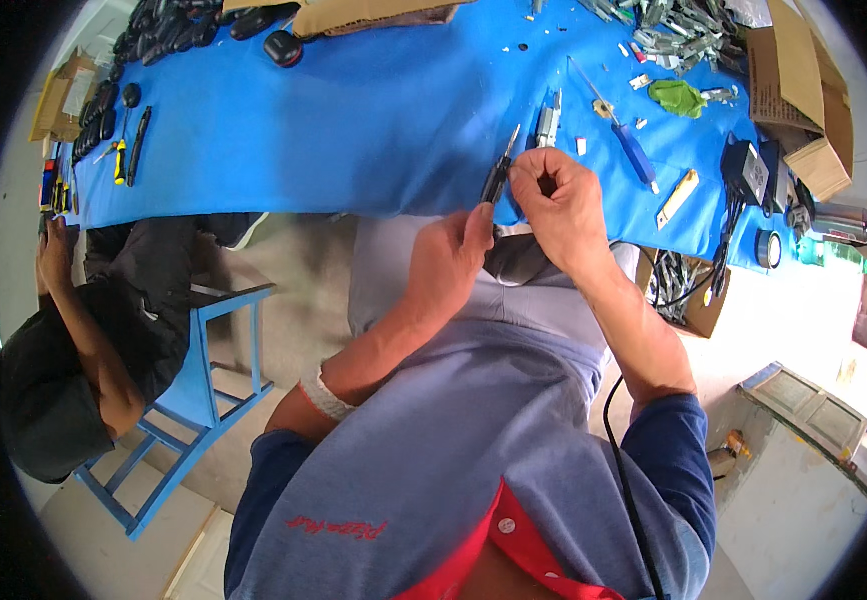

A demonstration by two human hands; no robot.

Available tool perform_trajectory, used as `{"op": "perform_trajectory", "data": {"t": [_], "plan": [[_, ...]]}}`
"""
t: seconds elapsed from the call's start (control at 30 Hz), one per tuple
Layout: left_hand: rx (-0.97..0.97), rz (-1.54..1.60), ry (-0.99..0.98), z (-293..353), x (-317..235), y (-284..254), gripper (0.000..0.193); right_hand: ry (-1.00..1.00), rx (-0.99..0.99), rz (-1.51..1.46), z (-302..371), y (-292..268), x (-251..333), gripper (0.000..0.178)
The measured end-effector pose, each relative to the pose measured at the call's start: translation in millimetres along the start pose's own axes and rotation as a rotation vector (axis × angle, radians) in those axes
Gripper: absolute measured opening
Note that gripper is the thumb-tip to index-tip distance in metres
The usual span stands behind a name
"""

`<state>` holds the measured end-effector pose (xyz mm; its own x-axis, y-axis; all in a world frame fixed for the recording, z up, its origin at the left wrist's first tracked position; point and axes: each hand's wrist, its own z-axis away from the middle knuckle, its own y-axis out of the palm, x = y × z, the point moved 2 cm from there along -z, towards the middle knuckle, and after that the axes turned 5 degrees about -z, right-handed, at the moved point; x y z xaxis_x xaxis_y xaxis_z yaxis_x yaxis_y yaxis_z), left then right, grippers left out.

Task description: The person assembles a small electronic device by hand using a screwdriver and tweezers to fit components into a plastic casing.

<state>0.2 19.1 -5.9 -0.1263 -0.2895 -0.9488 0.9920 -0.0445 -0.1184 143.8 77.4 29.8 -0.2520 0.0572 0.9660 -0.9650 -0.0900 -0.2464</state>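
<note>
Near the table's front edge my left hand (448, 252) is closed round the lower end of a slim black device (496, 180) with a thin metal tip. It is held upright and slightly tilted, tip toward the table. My right hand (565, 208) is pinched right beside the device's upper part; whatever its fingertips hold is hidden. Just beyond my right hand a grey metal-and-plastic part (548, 122) lies on the blue cloth (353, 130). A screwdriver with a blue handle (634, 156) lies to its right, beside a small white piece (581, 146).
A heap of grey parts (688, 40), a green cloth (677, 97), a cardboard box (798, 100) and a black power adapter (745, 172) stand right. Black devices (168, 30) pile up far left. A co-worker (73, 350) sits left by a blue stool (198, 375).
</note>
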Motion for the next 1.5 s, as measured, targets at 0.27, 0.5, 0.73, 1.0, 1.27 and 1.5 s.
{"op": "perform_trajectory", "data": {"t": [0.27, 0.5, 0.73, 1.0, 1.27, 1.5], "plan": [[0.081, 0.134, -0.107, 3, -17, -7, 0.053, -0.41, -0.016, 0.346, -2, -2, 27, 0.007], [0.172, 0.297, -0.191, -2, -26, -14, 0.055, -0.698, 0.081, 0.506, -15, -4, 39, 0.01], [0.173, 0.424, -0.249, -6, -27, -14, 0.054, -0.369, 0.064, 0.266, -22, -1, 46, 0.006], [0.106, 0.401, -0.11, -14, -21, -5, 0.051, -0.002, -0.031, 0.029, -25, 6, 26, 0.014], [0.045, 0.23, -0.053, -17, -17, -6, 0.052, -0.052, 0.054, 0.205, -30, 6, 30, 0.01], [-0.031, -0.12, -0.027, -17, -25, -12, 0.055, 0.046, 0.106, 0.075, -35, 6, 28, 0.012]]}}
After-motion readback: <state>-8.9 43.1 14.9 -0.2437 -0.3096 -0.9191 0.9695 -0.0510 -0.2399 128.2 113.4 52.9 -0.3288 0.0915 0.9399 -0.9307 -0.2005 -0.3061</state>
